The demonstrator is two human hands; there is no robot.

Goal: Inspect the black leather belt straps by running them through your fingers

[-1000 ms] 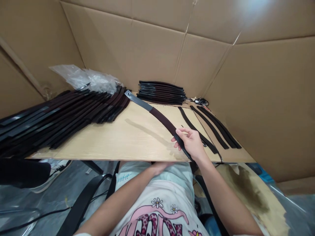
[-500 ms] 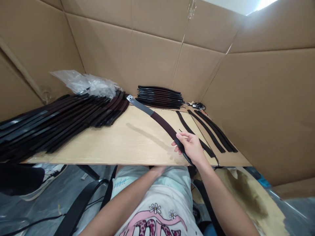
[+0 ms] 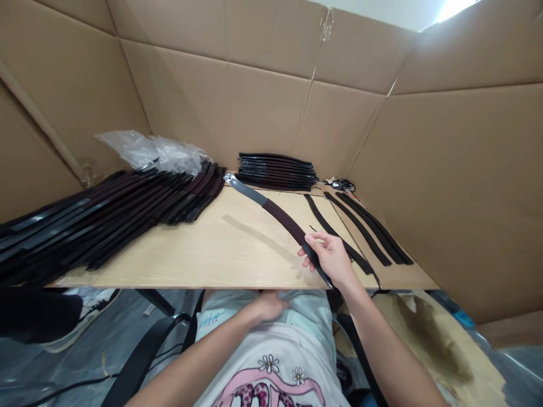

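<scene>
My right hand (image 3: 328,257) grips a long curved strip (image 3: 285,219) near its lower end, thumb on top and fingers underneath. The strip has a shiny grey end with a small hole, a dark maroon middle and a black lower part. It slants up to the left over the table, its shadow falling below it. My left hand (image 3: 271,305) rests on my lap below the table edge, fingers partly visible and loosely extended, with nothing seen in it. Right of the held strip lie several black curved strips (image 3: 358,229).
A large pile of similar dark strips (image 3: 123,209) covers the table's left side, with clear plastic bags (image 3: 161,152) behind. A neat stack of strips (image 3: 275,171) lies at the back. Thin cables (image 3: 341,183) sit at the back right. Cardboard walls (image 3: 263,96) enclose the table (image 3: 182,254).
My left hand has come further into view on my lap. The view has shifted slightly; my right hand still holds the strip at nearly the same spot and slant.
</scene>
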